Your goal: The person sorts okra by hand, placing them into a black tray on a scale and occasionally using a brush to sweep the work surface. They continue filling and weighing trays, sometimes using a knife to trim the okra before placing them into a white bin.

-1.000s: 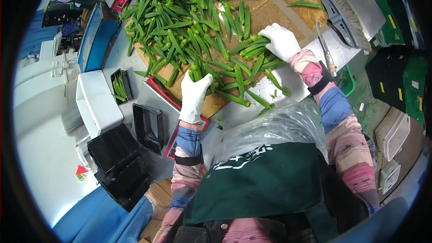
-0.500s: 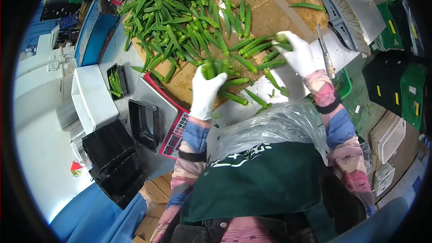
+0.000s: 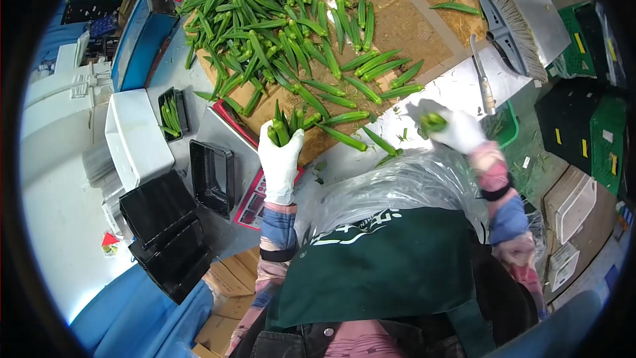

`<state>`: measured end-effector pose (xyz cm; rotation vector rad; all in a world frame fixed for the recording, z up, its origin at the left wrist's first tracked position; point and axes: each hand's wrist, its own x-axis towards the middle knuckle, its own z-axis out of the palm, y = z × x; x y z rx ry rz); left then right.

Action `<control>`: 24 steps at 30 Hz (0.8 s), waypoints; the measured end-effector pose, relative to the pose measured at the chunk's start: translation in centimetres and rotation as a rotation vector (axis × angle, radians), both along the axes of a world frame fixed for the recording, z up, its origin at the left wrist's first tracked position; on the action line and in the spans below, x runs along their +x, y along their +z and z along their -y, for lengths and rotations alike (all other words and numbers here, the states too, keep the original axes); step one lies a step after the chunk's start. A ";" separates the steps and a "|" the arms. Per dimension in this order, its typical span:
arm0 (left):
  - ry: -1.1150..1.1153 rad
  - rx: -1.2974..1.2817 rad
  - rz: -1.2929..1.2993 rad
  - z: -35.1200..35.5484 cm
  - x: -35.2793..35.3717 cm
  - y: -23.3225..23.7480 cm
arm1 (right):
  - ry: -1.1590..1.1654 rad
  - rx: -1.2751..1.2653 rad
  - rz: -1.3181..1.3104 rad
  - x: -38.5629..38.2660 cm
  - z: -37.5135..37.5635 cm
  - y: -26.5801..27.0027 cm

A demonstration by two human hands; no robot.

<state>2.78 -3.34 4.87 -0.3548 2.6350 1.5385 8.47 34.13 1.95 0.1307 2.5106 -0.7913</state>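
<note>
My left hand, in a white glove, is closed around several okra pods whose tips point away from me. It is over the red-edged scale. On the right, my gloved right hand is smeared by motion, with a piece of okra between its fingers above the bare metal tabletop. Beyond both hands, a large heap of okra spreads over brown cardboard. Loose pods lie near the cardboard's front edge, between my hands.
A black tray stands left of the scale, near a small tray of okra and stacked black trays. A white bin is beside them. At right lie a knife, a brush and a green basket.
My left hand has moved left and slightly toward me with its okra. My right hand has swung right and toward me, away from the pods, still holding okra.
</note>
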 end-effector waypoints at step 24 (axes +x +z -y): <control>0.135 0.130 0.042 0.9 3.5 3.8 | 0.210 0.106 -0.380 1.8 11.2 -7.0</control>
